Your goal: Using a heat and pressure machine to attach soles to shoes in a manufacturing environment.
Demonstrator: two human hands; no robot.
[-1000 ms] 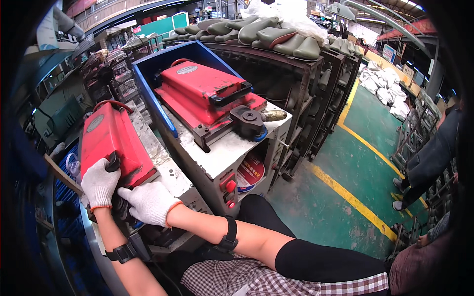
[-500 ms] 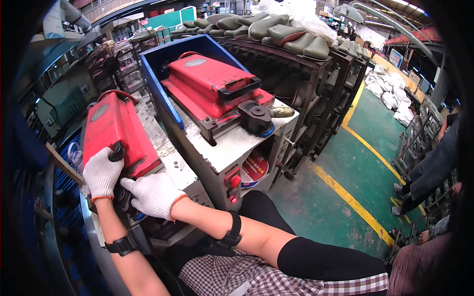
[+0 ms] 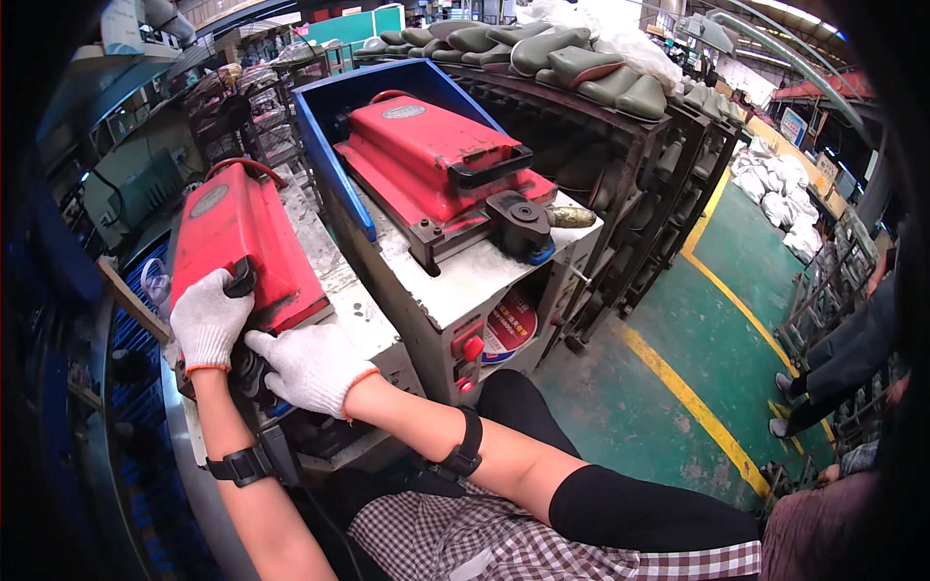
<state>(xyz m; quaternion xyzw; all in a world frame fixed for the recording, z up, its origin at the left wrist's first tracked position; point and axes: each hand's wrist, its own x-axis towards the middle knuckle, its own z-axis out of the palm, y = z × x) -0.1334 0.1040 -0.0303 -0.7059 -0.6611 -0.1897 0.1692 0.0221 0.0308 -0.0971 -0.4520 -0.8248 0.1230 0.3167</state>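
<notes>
Two red machine covers stand side by side; the left red cover (image 3: 232, 252) is in front of me. My left hand (image 3: 210, 308), in a white knit glove, is closed around the black handle (image 3: 240, 278) at its near end. My right hand (image 3: 315, 368), gloved too, reaches in from the right, below the cover's near edge. Its fingers curl against a dark clamp-like part (image 3: 252, 376), which is partly hidden by my hands. The right red cover (image 3: 436, 160) has a black handle (image 3: 492, 169) and a black block with a round knob (image 3: 523, 221) at its near end.
A blue metal surround (image 3: 334, 165) rises around the right machine, whose front has red buttons (image 3: 472, 349). Racks behind hold several olive-green shoe-shaped pieces (image 3: 547, 53). Green floor with yellow lines (image 3: 678, 397) lies to the right, where another person's legs (image 3: 843, 339) show. White sacks (image 3: 775, 189) are piled farther back.
The whole view has shifted slightly, so the machines and hands sit a little farther right in the picture. Both hands stay in place at the left machine.
</notes>
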